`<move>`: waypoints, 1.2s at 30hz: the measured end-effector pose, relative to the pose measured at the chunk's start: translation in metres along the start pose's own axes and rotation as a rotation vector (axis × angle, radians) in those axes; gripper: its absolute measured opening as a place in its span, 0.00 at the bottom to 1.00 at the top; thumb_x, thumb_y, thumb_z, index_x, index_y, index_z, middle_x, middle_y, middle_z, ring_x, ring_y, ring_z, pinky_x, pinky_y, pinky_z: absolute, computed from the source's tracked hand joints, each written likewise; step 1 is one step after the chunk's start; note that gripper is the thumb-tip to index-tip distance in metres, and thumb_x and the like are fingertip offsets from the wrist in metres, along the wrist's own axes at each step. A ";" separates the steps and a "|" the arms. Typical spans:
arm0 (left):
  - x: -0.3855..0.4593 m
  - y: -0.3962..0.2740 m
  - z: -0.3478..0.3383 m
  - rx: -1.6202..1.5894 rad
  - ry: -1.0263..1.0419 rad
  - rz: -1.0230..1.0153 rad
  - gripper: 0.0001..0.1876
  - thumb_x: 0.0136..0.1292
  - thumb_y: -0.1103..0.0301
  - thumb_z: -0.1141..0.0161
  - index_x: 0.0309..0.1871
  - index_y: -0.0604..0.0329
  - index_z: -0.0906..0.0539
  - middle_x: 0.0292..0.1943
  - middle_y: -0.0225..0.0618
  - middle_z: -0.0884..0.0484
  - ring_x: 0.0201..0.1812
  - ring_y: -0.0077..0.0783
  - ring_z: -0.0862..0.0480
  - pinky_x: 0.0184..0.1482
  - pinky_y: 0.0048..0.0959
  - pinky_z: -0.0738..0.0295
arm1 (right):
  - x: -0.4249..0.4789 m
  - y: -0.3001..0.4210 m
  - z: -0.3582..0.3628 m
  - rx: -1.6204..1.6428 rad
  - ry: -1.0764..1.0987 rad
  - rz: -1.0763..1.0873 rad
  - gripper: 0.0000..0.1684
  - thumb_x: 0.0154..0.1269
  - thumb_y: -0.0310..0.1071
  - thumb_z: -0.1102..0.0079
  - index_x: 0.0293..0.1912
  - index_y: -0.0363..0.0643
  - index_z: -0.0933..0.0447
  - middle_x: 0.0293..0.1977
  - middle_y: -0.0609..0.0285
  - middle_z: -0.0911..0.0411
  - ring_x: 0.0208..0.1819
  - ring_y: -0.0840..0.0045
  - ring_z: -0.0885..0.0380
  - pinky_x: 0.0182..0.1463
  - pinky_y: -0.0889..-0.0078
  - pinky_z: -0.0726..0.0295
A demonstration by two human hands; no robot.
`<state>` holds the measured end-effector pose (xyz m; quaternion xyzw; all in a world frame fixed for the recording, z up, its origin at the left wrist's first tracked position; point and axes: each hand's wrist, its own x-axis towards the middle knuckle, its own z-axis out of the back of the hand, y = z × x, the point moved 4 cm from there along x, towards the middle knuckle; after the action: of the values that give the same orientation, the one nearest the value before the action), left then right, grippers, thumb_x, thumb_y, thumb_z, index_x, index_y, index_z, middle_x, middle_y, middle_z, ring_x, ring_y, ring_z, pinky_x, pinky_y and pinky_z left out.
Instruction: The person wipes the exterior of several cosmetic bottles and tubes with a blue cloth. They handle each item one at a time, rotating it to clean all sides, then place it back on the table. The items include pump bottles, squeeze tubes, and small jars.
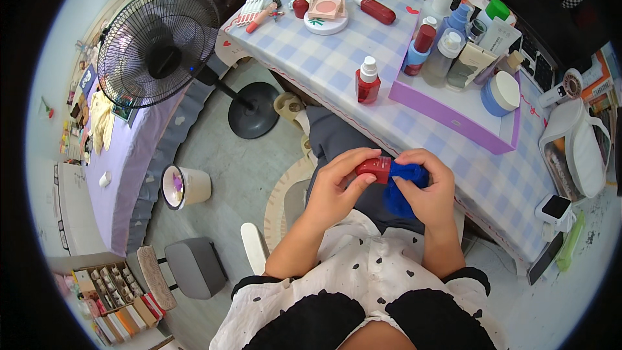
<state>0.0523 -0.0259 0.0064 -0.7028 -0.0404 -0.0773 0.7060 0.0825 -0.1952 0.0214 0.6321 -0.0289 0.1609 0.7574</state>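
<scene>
Over my lap, my left hand [346, 175] grips a small red bottle [375, 170] lying on its side. My right hand [430, 182] pinches a bright blue cloth [406, 199] against the bottle's right end, so that end is partly hidden. The loose part of the cloth hangs below my right fingers. On the table ahead stands a red bottle with a white cap [368, 82]. To its right is a purple-edged box lid or tray [452, 116] holding several cosmetic bottles, tubes and a blue jar with a white lid [500, 93].
A checked tablecloth [291, 53] covers the table. Farther back lie a blush compact [325, 8] on a round white case and a red tube [377, 10]. A white pouch [576, 150] stands at right. On the floor are a black fan [160, 61] and a waste bin [197, 185].
</scene>
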 end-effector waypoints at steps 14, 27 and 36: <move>-0.001 0.004 -0.002 -0.391 0.014 -0.065 0.29 0.58 0.77 0.35 0.63 0.66 0.32 0.55 0.47 0.23 0.56 0.36 0.22 0.58 0.33 0.25 | -0.008 -0.025 0.001 0.790 0.046 -0.558 0.15 0.54 0.26 0.35 0.44 0.37 0.23 0.37 0.60 0.19 0.37 0.80 0.20 0.43 0.78 0.20; -0.001 0.015 0.001 -0.909 0.072 0.022 0.25 0.63 0.68 0.37 0.61 0.66 0.31 0.64 0.56 0.32 0.58 0.38 0.23 0.60 0.35 0.27 | -0.007 -0.001 0.009 0.571 -0.019 -0.256 0.15 0.52 0.21 0.36 0.42 0.35 0.22 0.41 0.57 0.20 0.42 0.77 0.21 0.49 0.74 0.23; -0.002 0.014 0.005 -1.012 0.057 0.024 0.25 0.66 0.66 0.40 0.62 0.65 0.32 0.65 0.57 0.34 0.60 0.39 0.24 0.59 0.33 0.26 | -0.004 0.010 0.001 0.254 0.073 -0.025 0.15 0.49 0.17 0.36 0.40 0.36 0.23 0.40 0.57 0.21 0.42 0.76 0.22 0.49 0.75 0.25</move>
<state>0.0527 -0.0205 -0.0080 -0.9549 0.0293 -0.0983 0.2786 0.0763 -0.1953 0.0304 0.7171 0.0272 0.1767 0.6736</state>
